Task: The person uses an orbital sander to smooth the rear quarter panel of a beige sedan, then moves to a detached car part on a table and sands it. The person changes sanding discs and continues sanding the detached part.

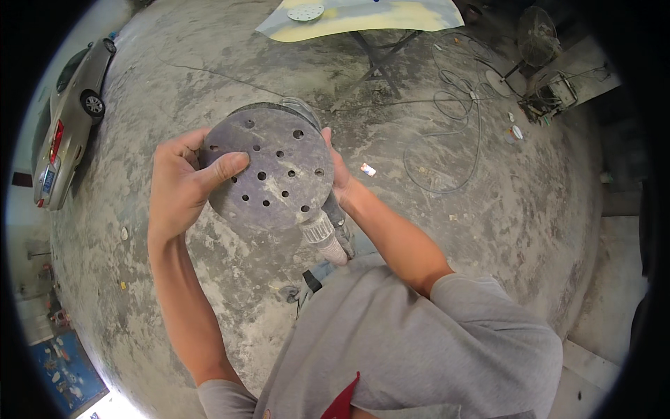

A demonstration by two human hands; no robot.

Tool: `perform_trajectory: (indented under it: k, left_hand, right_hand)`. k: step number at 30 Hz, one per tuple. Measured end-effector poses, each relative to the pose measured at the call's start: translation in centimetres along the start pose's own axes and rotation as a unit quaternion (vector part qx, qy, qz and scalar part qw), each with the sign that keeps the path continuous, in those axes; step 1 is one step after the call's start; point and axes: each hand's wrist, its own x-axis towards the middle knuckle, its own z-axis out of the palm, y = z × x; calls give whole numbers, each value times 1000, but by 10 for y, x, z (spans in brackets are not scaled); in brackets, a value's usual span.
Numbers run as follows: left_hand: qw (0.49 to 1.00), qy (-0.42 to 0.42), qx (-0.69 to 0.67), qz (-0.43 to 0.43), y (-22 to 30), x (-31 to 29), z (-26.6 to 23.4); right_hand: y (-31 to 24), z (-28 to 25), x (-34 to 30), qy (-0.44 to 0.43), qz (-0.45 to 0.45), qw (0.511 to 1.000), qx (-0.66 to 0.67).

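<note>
A round purple-grey sanding disc (274, 165), dusty and punched with several holes, faces me in front of my chest. It sits against the pad of a sander, whose ribbed dust outlet (319, 230) points down toward my body. My left hand (183, 176) grips the disc at its left edge, thumb pressed flat on the face and the other fingers behind the rim. From the right, my right hand (338, 169) holds the sander behind the disc. Most of its fingers and most of the sander's body are hidden there.
A yellow-and-grey panel (377, 19) rests on a black folding stand (377, 63) ahead, with a pale perforated disc (306, 12) on it. A hose (479, 140) coils over the stained floor at right. A fan (537, 35) stands beyond it. At far left is a parked car (70, 105).
</note>
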Motion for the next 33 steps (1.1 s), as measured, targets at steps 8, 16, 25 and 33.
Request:
perform_trajectory:
  k: [8, 16, 25, 33]
  left_hand:
    - [1000, -24, -6, -10, -5, 25, 10]
    - [989, 50, 128, -55, -5, 48, 26]
    - [949, 113, 236, 173, -65, 238, 97]
    - [973, 112, 187, 75, -209, 382, 88]
  right_hand:
    - [-22, -8, -7, 66, -17, 998, -10]
    - [-41, -35, 7, 20, 12, 1000, 3]
    - [-171, -142, 73, -59, 76, 992, 78]
    - [-229, -170, 80, 272, -26, 961, -45]
